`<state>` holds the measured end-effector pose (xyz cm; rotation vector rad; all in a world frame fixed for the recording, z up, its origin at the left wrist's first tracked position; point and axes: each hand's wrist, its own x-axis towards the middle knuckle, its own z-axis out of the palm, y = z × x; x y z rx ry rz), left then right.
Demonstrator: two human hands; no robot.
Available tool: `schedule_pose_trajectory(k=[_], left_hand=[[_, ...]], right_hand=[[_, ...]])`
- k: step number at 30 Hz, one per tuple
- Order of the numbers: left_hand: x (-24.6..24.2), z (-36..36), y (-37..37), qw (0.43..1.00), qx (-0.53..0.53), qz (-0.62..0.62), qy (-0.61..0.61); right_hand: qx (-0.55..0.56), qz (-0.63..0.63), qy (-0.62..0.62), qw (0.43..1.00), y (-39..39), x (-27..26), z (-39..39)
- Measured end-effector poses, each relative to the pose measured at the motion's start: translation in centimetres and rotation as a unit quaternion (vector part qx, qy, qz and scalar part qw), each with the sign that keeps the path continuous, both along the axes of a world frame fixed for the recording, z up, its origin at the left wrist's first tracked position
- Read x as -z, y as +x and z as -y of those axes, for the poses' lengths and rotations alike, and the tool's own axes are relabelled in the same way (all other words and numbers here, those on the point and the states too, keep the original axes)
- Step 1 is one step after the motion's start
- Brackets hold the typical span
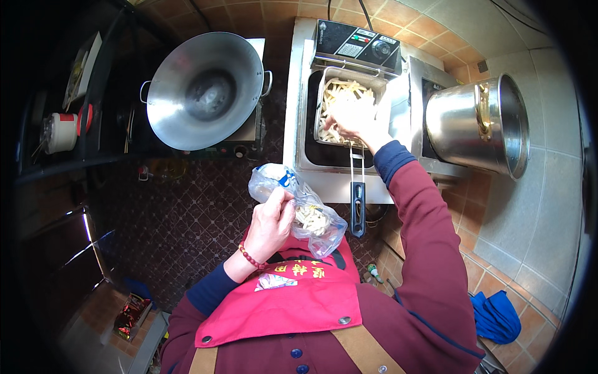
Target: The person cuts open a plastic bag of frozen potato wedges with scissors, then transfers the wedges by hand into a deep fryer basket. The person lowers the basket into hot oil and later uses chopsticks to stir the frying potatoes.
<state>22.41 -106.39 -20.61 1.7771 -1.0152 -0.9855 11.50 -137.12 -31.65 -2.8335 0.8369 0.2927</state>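
My left hand (272, 223) pinches the top of a clear plastic bag (327, 229) that holds some pale cut fries (312, 219), in front of my red apron. My right hand (348, 122) reaches over the wire fryer basket (387, 84) and touches the pale fries (332, 93) in it; glare washes out most of this hand, so I cannot tell whether its fingers hold any. The basket hangs by hooks at the back of the electric deep fryer (299, 140), its black handle (358, 210) sticking out over the front edge.
A large steel wok (212, 91) stands on a stove to the left. On the right, a tall steel stockpot (467, 126) sits on another burner. A lidded white tub (63, 132) is on the dark shelf at far left. A blue cloth (497, 318) hangs at lower right.
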Motion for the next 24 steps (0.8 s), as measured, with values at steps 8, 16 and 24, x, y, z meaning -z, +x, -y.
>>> schedule_pose_trajectory(k=[8,16,24], left_hand=[[0.2,0.0,-0.3,1.000,-0.001,0.004,-0.010],[0.3,-0.2,-0.7,1.000,-0.003,0.007,-0.012],[0.6,-0.2,-0.1,1.000,-0.010,0.012,-0.022]], right_hand=[[0.004,0.013,0.028,1.000,-0.6,2.1,1.5],[0.054,0.170,0.074,0.981,-1.3,5.2,3.2],[0.054,0.297,0.286,0.910,-2.2,1.7,3.8]])
